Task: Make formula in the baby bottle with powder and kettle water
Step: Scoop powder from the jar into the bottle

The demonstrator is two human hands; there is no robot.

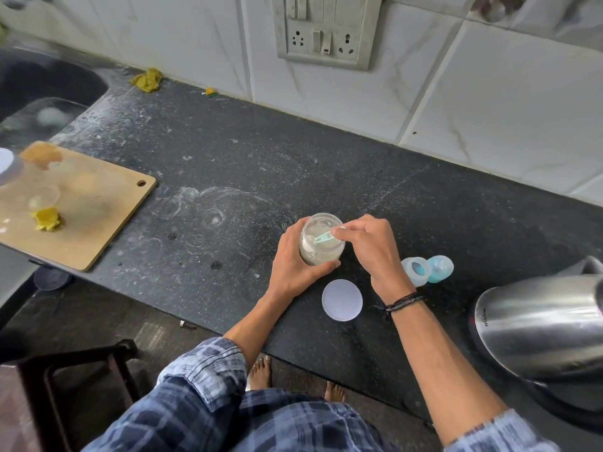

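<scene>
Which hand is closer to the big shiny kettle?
The right hand. It pinches the scoop in the jar, on the side facing the kettle. The left hand grips the jar's other side, farther from the kettle.

One clear powder jar (313,252), one teal scoop (324,238), one round white lid (342,300), one steel kettle (538,324), two bluish bottle pieces (416,272) (440,268).

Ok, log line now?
step: scooping powder | left hand: holds jar | right hand: pinches scoop in jar | lid: off, on counter | kettle: untouched
</scene>
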